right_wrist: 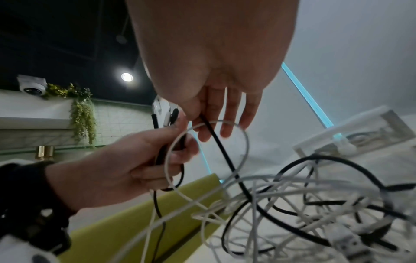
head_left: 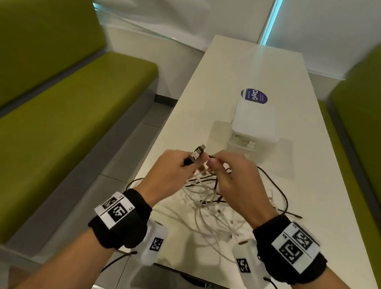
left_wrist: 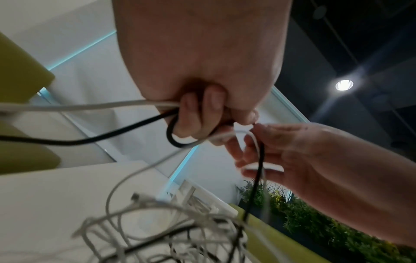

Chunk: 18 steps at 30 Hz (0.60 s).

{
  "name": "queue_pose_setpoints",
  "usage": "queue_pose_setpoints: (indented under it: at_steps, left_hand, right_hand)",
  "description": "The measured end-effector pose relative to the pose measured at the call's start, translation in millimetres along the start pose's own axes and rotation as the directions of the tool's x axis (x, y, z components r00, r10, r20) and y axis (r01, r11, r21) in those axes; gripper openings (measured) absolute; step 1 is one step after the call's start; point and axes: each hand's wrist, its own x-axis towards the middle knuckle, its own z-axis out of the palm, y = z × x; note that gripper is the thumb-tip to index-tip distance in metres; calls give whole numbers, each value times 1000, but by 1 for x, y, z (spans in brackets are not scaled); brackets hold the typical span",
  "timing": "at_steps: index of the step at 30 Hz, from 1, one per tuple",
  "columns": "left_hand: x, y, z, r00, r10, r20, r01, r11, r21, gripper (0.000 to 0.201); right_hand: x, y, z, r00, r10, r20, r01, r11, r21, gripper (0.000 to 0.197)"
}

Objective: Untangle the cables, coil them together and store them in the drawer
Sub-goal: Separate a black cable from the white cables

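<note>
Early stage: tangled heap of white and black cables lies just before the white plastic drawer box. Black strand is pinched by left hand and right hand. Nothing coiled or stored.

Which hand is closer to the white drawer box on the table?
Right. The right hand is just in front of the white drawer box, pinching a black cable. The left hand is farther off to its left, holding a plug.

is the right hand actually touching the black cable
Touching. The right wrist view shows the right hand pinching the black cable between thumb and fingertips, the cable running straight down from the pinch into the tangle.
</note>
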Motion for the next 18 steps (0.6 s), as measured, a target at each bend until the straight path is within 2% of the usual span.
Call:
queue_pose_setpoints:
  at_steps: [3, 5, 7, 10, 14, 18]
  left_hand:
    - [6, -10, 1, 998, 9, -68, 0, 991, 132, 43]
    - [4, -10, 5, 996, 25, -85, -16, 995, 100, 39]
    - [0, -10, 8, 993, 34, -115, -36, 999, -11, 42]
    - [-2, -8, 2, 973, 29, -227, -86, 966, -245, 47]
    - [-3, 0, -11, 944, -62, -324, -147, 802, -579, 46]
    - [-5, 9, -14, 918, -123, -378, -201, 677, -708, 47]
  right_hand:
    - [-8, 12, 10, 967, 126, 222, -114, 991, -65, 6]
    - [-20, 17, 23, 936, 189, 297, -157, 979, -128, 8]
    - [-28, 20, 31, 952, 191, 238, -170, 980, -104, 18]
    - [-27, 28, 34, 957, 218, 192, -189, 969, -156, 18]
    - [-23, 36, 31, 960, 248, 130, -199, 930, -308, 15]
    - [-19, 42, 27, 961, 252, 111, -197, 911, -363, 16]
